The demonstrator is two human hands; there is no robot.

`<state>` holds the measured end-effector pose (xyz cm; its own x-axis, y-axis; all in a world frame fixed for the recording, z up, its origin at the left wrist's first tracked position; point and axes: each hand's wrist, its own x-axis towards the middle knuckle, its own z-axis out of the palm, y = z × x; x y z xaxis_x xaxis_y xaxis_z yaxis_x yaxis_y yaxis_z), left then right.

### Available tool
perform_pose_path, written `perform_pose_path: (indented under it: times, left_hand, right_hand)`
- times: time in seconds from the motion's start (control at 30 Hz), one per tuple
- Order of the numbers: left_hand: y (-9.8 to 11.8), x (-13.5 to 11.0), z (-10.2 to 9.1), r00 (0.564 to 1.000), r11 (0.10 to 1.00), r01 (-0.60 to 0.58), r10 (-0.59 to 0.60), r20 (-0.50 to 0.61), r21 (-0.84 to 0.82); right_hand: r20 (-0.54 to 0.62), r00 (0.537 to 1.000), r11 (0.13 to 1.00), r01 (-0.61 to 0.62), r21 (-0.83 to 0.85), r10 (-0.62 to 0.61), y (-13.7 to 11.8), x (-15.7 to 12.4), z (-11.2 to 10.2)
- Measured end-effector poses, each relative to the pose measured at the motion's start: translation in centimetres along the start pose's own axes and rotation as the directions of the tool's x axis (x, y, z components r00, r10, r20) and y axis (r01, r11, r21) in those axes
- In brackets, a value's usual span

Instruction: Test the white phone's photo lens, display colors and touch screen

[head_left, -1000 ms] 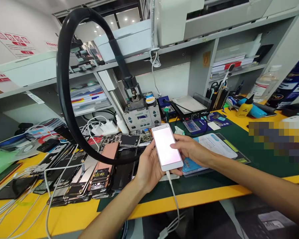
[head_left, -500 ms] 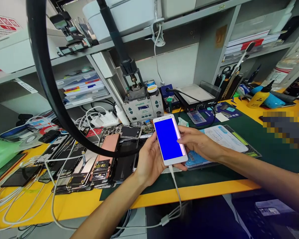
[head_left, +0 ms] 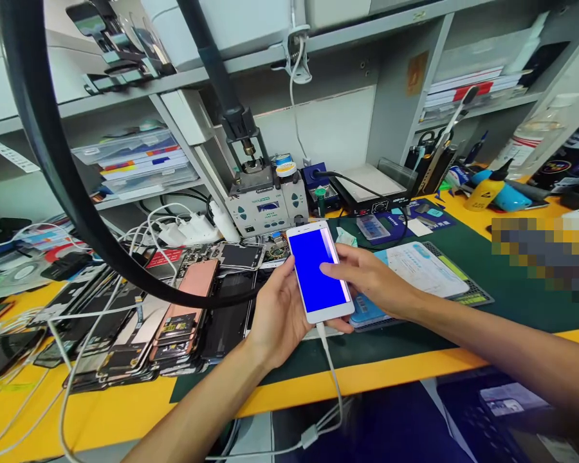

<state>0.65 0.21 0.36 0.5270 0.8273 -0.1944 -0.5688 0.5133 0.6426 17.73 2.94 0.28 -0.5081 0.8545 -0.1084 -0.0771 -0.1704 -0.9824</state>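
Holding a white rectangular smartphone (head_left: 314, 283) above a flat dark-green mat (head_left: 511, 292): left hand (head_left: 280, 318) clasps its left edge and back; right hand (head_left: 374, 280) grips its right edge, thumb over the blue-lit screen, likely for reach. Thin white cable (head_left: 329, 355) hangs past the mat's near edge, slack, presumably allowing tilt.

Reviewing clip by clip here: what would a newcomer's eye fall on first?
Probably the white smartphone at the centre, between the left hand and right hand, its screen vivid blue with a pale strip along the right edge. Next, perhaps, the thick black hose curving down the left side, then the pink phone panel among stacked phone parts left of the hands.
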Motion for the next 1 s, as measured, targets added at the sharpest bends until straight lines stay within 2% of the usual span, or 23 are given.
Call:
perform_pose_path:
  times: [0.13, 0.33, 0.53, 0.8, 1.0]
  left_hand:
    - [-0.3, 0.1, 0.0, 1.000, 0.999, -0.007, 0.008, -0.014, 0.049]
    - [-1.1, 0.3, -0.5, 0.992, 0.963, -0.054, 0.082, -0.098, 0.264]
    - [-0.7, 0.2, -1.2, 0.993, 0.999, -0.030, 0.031, 0.112, -0.016]
    - [-0.5, 0.1, -0.8, 0.995, 0.999, -0.032, 0.033, 0.093, -0.014]
    - [-0.5, 0.0, -0.8, 0.995, 0.999, -0.032, 0.031, 0.096, 0.011]
  right_hand:
    - [0.009, 1.000, 0.998, -0.002, 0.068, 0.001, 0.1, -0.1, -0.4]
    - [0.047, 0.999, 0.994, 0.008, 0.113, -0.013, -0.1, -0.1, -0.3]
    - [0.019, 1.000, 0.995, 0.003, 0.102, -0.005, -0.6, -0.2, -0.1]
    - [0.059, 0.998, 0.997, 0.018, 0.077, -0.023, -0.4, -0.3, -0.4]
    - [0.046, 0.999, 0.999, 0.024, 0.026, -0.025, -0.3, -0.3, -0.4]
